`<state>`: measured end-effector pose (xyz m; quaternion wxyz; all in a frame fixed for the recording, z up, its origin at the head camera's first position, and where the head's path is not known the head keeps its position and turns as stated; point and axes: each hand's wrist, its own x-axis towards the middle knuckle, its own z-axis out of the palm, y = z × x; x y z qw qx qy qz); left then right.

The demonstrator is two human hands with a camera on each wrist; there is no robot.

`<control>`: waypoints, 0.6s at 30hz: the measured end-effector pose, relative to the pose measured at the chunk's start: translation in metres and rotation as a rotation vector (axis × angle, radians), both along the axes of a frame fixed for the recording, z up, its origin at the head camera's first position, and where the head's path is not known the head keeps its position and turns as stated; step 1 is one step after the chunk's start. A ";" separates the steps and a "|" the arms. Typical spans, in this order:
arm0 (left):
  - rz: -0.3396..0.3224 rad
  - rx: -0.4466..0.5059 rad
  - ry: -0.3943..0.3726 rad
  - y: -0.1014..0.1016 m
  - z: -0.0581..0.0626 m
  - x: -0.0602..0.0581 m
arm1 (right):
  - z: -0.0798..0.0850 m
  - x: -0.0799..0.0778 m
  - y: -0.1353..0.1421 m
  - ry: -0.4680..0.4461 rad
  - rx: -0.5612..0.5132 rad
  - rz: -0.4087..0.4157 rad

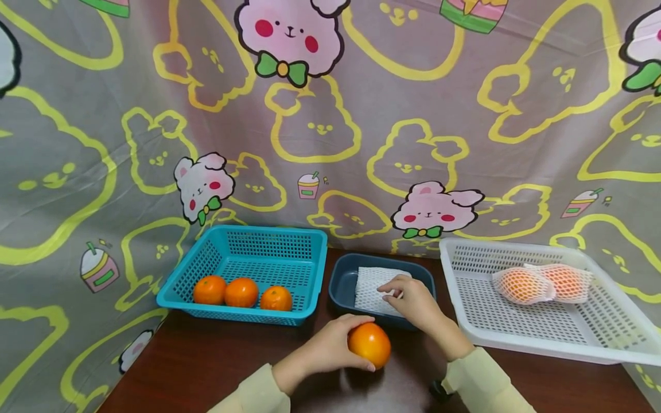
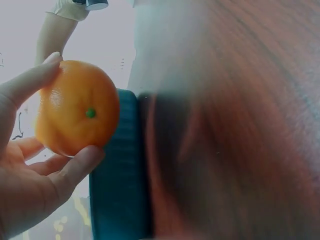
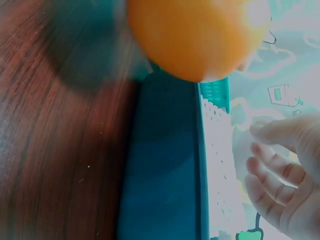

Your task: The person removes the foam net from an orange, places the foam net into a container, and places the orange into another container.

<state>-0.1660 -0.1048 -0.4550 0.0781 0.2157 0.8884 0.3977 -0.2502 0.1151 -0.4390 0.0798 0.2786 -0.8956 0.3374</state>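
My left hand (image 1: 335, 345) grips an orange (image 1: 369, 345) between thumb and fingers, in front of the dark blue tray (image 1: 341, 298). A green stem spot shows on the orange (image 2: 80, 112) in the left wrist view. White foam netting (image 1: 372, 289) lies flat in that tray. Over the netting hovers my right hand (image 1: 413, 299), its fingers loosely bent with nothing between them. The right wrist view shows this hand (image 3: 287, 172) beside the foam netting (image 3: 220, 170), with a gap between fingertips and foam.
At the left stands a turquoise basket (image 1: 299, 269) with three oranges (image 1: 241, 292) along its near side. A white basket (image 1: 475, 310) on the right holds two fruits in foam nets (image 1: 524, 285). Behind everything hangs a patterned cloth (image 1: 330, 143). The table (image 1: 206, 355) is dark wood.
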 end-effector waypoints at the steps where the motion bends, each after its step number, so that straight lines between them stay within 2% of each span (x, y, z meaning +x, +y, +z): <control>1: 0.006 0.003 0.013 -0.001 0.002 0.001 | 0.000 0.000 -0.001 -0.004 -0.004 0.005; 6: 0.031 0.022 0.047 -0.010 0.017 0.003 | 0.002 0.001 -0.004 -0.042 -0.049 0.026; 11: 0.072 0.060 0.047 -0.025 0.036 0.004 | 0.001 0.003 -0.010 -0.095 -0.093 0.034; 18: 0.128 0.087 0.074 -0.044 0.048 0.005 | -0.005 0.006 -0.024 -0.162 -0.133 0.034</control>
